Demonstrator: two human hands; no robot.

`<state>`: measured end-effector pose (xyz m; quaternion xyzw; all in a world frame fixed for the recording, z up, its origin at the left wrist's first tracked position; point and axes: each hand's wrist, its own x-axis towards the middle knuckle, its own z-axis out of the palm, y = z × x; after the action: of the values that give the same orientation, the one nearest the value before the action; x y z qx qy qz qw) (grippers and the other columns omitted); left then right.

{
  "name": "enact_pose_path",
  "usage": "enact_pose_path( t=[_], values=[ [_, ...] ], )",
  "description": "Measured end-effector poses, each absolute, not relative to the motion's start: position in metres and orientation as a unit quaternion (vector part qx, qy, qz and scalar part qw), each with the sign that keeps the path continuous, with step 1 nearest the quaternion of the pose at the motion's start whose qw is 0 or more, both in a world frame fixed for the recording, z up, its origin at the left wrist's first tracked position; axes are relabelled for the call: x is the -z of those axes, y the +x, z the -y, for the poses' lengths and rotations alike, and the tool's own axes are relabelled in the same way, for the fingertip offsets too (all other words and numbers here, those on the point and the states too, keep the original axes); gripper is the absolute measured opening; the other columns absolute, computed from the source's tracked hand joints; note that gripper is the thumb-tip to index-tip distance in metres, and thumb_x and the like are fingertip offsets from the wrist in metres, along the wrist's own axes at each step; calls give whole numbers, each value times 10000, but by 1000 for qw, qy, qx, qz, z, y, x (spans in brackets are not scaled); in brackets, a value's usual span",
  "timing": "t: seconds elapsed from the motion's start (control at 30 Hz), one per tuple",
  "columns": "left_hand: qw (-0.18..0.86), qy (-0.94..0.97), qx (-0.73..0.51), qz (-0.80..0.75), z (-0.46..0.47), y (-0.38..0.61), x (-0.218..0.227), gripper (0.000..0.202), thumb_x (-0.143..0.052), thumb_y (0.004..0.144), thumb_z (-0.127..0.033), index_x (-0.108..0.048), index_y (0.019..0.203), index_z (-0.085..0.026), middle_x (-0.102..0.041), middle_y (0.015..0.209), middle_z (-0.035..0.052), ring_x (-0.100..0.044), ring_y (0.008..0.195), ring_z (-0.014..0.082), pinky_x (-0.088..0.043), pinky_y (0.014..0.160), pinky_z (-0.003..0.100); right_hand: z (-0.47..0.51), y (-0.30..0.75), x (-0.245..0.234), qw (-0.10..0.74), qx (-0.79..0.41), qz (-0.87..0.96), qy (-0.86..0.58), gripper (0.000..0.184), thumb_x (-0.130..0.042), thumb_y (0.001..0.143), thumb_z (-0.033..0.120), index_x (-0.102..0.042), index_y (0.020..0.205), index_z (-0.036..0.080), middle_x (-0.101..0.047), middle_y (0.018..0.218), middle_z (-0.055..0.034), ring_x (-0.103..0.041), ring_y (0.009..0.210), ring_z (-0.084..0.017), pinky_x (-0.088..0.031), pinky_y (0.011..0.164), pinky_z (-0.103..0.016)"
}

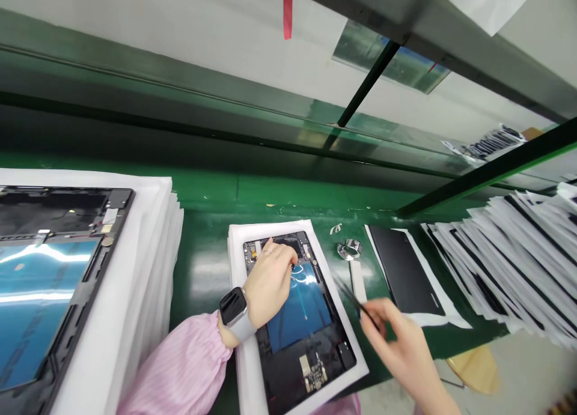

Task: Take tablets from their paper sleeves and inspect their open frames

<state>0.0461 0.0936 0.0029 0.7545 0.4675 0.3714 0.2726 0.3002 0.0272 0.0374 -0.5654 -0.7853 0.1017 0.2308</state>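
Observation:
An opened tablet [300, 310] with a blue battery area and exposed circuit parts lies on a stack of white foam sheets [240, 343]. My left hand [271, 277], a smartwatch on its wrist, is over the tablet's upper part. Its fingers are curled and pinched near the battery's top edge, and whatever is in them is hidden. To the right of the tablet, my right hand [396, 343] grips dark tweezers [354, 299], blurred by motion, their tips pointing up and left. Just beyond them is a shiny round metal object [349, 249] beside a pale strip [358, 280].
At left, another opened tablet [45, 283] tops a tall stack of white sheets [148, 223]. A black panel [406, 269] lies on white sheeting at right, before a row of panels in white sheets [509, 265]. A green post [487, 169] slants above the green bench [202, 283].

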Motion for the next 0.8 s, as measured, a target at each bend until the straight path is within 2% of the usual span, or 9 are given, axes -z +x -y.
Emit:
enact_pose_path(
  t=[0.17, 0.27, 0.33, 0.47, 0.57, 0.67, 0.8],
  values=[
    [305, 733, -378, -476, -94, 46, -3, 257, -394, 797, 1, -441, 826, -250, -567, 799, -12, -577, 807, 194, -367, 1097, 551, 16, 294, -45, 202, -121, 841, -488, 131, -539, 872, 117, -529, 840, 244, -537, 572, 47, -540, 437, -126, -436, 427, -215],
    [326, 722, -379, -479, -95, 44, -4, 266, -402, 762, 8, -432, 816, -251, -556, 796, -16, -577, 807, 187, -344, 1116, 559, 19, 289, -38, 239, -128, 814, -514, 124, -536, 887, 122, -552, 865, 242, -531, 573, 48, -521, 423, -121, -436, 418, -215],
    [334, 718, -380, -478, -95, 43, -5, 271, -404, 753, 11, -432, 818, -251, -551, 797, -21, -572, 806, 182, -322, 1130, 566, 15, 288, -33, 271, -145, 782, -543, 106, -532, 910, 145, -587, 910, 235, -588, 633, 21, -559, 457, -126, -465, 437, -213],
    [346, 716, -378, -474, -95, 43, -6, 267, -404, 759, 10, -428, 818, -249, -543, 800, -23, -565, 811, 174, -319, 1132, 554, -5, 289, -27, 342, -170, 708, -594, 112, -567, 904, 191, -660, 962, 214, -712, 829, -55, -690, 658, -171, -559, 580, -230],
    [348, 718, -371, -474, -95, 43, -5, 257, -406, 781, 3, -432, 835, -247, -548, 813, -17, -569, 826, 176, -302, 1136, 547, -36, 288, -34, 365, -239, 660, -611, 112, -597, 874, 229, -682, 940, 199, -723, 859, -67, -698, 714, -193, -571, 639, -269],
    [343, 722, -366, -476, -96, 43, -3, 242, -409, 804, -7, -442, 851, -242, -557, 832, -11, -574, 840, 177, -288, 1139, 542, -80, 283, -53, 341, -330, 672, -569, 128, -600, 837, 246, -680, 922, 195, -716, 897, -64, -674, 762, -196, -546, 681, -292],
    [335, 725, -369, -475, -96, 43, -3, 224, -412, 827, -23, -440, 847, -244, -566, 831, -12, -577, 836, 177, -290, 1139, 529, -136, 275, -73, 226, -422, 727, -492, 121, -571, 821, 241, -640, 891, 171, -648, 812, -29, -583, 685, -153, -463, 645, -274]
  ],
)
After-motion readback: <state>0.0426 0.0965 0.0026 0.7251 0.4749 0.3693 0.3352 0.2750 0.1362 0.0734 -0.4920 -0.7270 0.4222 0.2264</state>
